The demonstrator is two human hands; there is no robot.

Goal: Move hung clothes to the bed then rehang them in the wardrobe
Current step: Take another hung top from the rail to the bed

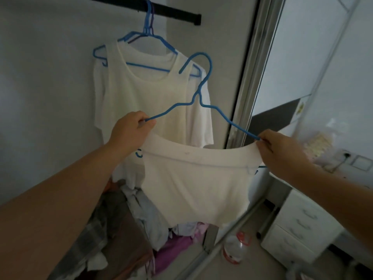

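Both hands are up in front of the wardrobe: left hand [132, 128] and right hand [277, 149] each pinch a shoulder of the blue hanger [198, 93] with the white shirt [195, 186], below the rail [171, 12] where two tops [141, 93] hang, I think.

We hold a blue hanger [203, 102] up before the wardrobe, our left hand [131, 130] pinching its left shoulder and our right hand [276, 148] pinching its right, each also gripping the neckline of the white shirt [193, 186] that droops below it. Behind it, a white top [145, 93] hangs on blue hangers from the black rail [175, 13]. Crumpled clothes [129, 229] lie heaped on the wardrobe floor beneath, and a white drawer unit [302, 223] stands to the right.
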